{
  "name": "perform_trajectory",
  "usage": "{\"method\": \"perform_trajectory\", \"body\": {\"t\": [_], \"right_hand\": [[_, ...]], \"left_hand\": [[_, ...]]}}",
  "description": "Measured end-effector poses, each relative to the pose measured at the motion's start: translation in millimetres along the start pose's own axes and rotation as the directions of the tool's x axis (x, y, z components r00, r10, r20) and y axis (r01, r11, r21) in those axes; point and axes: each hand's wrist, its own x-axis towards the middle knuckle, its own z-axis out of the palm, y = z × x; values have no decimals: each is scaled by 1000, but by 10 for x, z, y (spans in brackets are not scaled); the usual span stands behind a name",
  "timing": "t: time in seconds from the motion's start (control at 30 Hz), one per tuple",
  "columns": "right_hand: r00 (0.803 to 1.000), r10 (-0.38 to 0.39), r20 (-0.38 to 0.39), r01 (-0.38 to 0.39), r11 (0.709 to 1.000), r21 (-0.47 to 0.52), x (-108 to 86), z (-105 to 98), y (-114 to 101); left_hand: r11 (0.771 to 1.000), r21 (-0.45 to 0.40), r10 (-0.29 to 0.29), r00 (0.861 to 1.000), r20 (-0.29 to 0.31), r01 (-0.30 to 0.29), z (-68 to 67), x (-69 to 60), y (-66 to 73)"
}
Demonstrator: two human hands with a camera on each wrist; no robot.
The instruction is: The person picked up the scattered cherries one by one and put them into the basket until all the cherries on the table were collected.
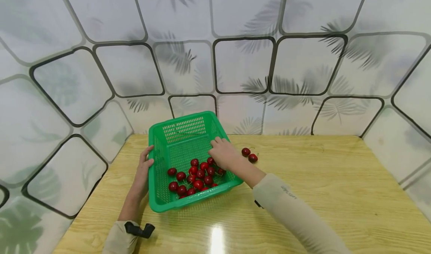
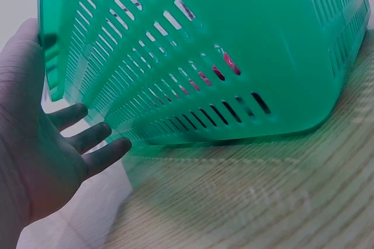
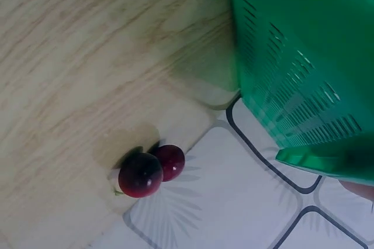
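A green plastic basket (image 1: 195,199) with slotted walls stands on the table, and many dark red cherries (image 1: 198,184) lie in its near part. At its left side my left hand (image 1: 143,171) holds the rim, thumb on it; in the left wrist view, three fingers (image 2: 96,162) reach out below the rim beside the slotted wall. My right hand (image 1: 223,155) is over the right rim, its fingers bent down inside, above the cherries. Whether it pinches anything is hidden; only a bit of it shows past the rim in the right wrist view.
Two cherries (image 1: 249,155) with stems lie on the wooden table (image 1: 313,179), just right of the basket, close to my right forearm. Behind the table rises a pale patterned wall (image 1: 242,67), which also runs along both sides.
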Motion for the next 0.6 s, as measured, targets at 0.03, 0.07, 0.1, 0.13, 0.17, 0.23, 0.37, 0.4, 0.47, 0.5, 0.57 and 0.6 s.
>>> {"method": "perform_trajectory", "body": {"t": [0.03, 0.07, 0.1, 0.13, 0.17, 0.23, 0.37, 0.4, 0.47, 0.5, 0.57, 0.6], "right_hand": [[1000, -4, 4, 4, 1000, -6, 1, 12, 1], [1000, -9, 3, 9, 1000, -15, 2, 21, 1], [1000, -16, 0, 16, 1000, -23, 3, 30, -1], [1000, -20, 4, 20, 999, -32, -1, 41, -5], [1000, -24, 3, 24, 999, -42, -3, 51, -9], [1000, -30, 7, 30, 998, -61, -1, 67, -16], [999, -30, 19, 32, 995, -99, 4, 87, -22], [999, -28, 19, 29, 994, -106, 6, 92, -23], [1000, -19, 15, 20, 993, -118, 10, 99, -25], [1000, -13, 10, 14, 992, -123, 12, 102, -26], [1000, 2, -3, -2, 992, -127, 16, 106, -28], [1000, 12, -10, -13, 992, -126, 17, 106, -30]], "left_hand": [[1000, -1, 0, 1000, -2, 0, -1, -1, 1], [1000, -2, 1, 1000, -3, -1, -3, -2, 1], [1000, -2, 4, 1000, -4, -4, -3, -3, 3], [1000, -2, 4, 1000, -4, -4, -2, -4, 0], [1000, -1, 4, 1000, -5, -4, -2, -6, -2], [1000, -2, 3, 1000, -6, -3, 1, -8, -3], [1000, -2, -3, 1000, -6, 3, 7, -11, 4], [1000, -2, -3, 1000, -5, 3, 7, -11, 5], [1000, -3, -3, 1000, -4, 3, 8, -11, 6], [1000, -3, -3, 1000, -3, 3, 9, -11, 8], [1000, -4, 0, 1000, -2, 0, 10, -11, 10], [1000, -5, 2, 1000, -2, -2, 10, -11, 11]]}}
